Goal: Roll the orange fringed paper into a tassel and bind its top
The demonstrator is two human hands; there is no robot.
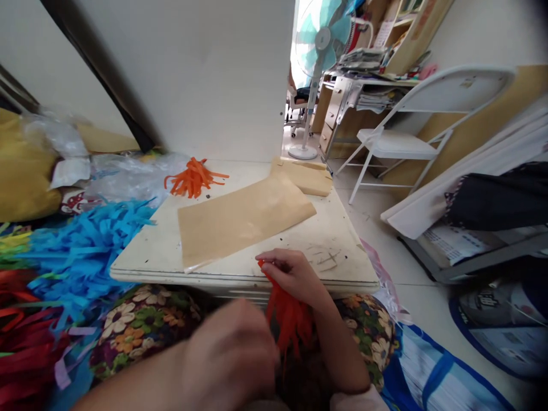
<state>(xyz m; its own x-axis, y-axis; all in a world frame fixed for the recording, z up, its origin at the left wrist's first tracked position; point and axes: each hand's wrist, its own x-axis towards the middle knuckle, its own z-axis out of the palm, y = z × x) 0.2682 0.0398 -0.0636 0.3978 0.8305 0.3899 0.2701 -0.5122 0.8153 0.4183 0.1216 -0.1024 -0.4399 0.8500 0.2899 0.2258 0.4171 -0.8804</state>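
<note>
At the near edge of a small white table [145, 260], my right hand [289, 274] pinches the top of a red tassel [293, 319] made of thin strips. The strips hang down between my knees. My left hand [235, 348] is raised in front of my lap, close to the tassel. It is smeared by motion, and its fingers are hidden. Beyond my hands, a flat sheet of brown paper [244, 217] lies across the tabletop. An orange tassel [194, 178] rests at the table's far left corner.
Folded brown paper [302, 176] is on the table's far right. Blue strip bundles [85, 251] and dark red ones [29, 359] are heaped at left, near clear plastic bags [128, 171]. A white folding chair [402, 142] and a standing fan [321, 45] stand beyond.
</note>
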